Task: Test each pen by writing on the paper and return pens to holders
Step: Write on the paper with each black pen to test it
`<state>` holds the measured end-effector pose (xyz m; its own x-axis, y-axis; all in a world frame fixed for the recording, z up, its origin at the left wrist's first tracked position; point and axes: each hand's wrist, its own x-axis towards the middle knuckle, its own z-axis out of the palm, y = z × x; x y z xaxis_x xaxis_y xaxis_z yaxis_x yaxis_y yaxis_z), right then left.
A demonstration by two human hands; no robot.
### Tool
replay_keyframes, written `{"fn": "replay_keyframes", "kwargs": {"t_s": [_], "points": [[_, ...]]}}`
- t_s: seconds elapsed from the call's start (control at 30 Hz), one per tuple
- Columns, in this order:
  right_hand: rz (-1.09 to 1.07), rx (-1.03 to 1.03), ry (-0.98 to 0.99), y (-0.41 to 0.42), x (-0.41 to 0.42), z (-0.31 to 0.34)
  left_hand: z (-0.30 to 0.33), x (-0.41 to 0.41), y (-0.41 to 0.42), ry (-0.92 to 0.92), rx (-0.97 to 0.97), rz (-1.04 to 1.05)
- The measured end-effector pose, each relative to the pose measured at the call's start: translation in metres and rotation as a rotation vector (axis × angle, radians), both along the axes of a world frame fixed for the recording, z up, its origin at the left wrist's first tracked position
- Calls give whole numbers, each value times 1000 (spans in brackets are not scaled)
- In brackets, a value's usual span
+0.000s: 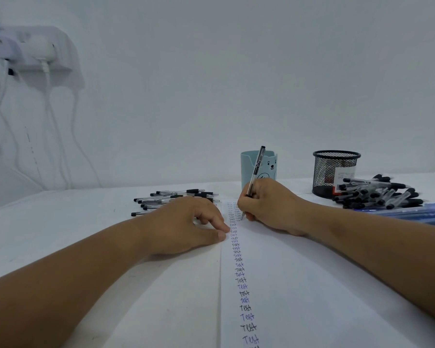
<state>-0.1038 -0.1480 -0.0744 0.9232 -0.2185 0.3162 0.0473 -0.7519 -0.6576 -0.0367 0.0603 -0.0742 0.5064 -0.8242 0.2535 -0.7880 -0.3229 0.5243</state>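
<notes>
Just right of the frame's centre the right hand (pixel 269 204) pinches a clear pen with a black cap (pixel 255 172), its tip down on the paper (pixel 299 285) beside a long column of "Test" marks that runs to the bottom edge. The left hand (pixel 186 222) lies flat with relaxed fingers on the sheet's left edge, holding nothing. I reckon the sheet could slide if that hand lifts mid-stroke. The bear-printed holder (pixel 259 169) stands just behind the writing hand, so a careless upswing might knock it. The mesh holder (pixel 335 173), centre right, sits touching a loose heap of black-capped pens (pixel 377 194); another lot (pixel 171 199) lies left of centre, and tested and untested pens could easily get mixed.
</notes>
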Motion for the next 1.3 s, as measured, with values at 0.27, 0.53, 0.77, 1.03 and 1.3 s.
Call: {"fn": "replay_keyframes", "kwargs": {"t_s": [0.27,0.53,0.77,1.03,1.3], "points": [[-24,-12,-35,4,-1,0,0,0,0,5,2,2],[36,411,-193,1,-4,2,-2,1,1,2,-8,14],[2,-219,-296,-11,-19,26,-3,0,2,24,-18,18],[64,-445,-290,-16,-18,15,-2,-2,3,30,-26,15],[61,-516,-263,-20,-17,11,-2,0,3,-2,4,27]]}}
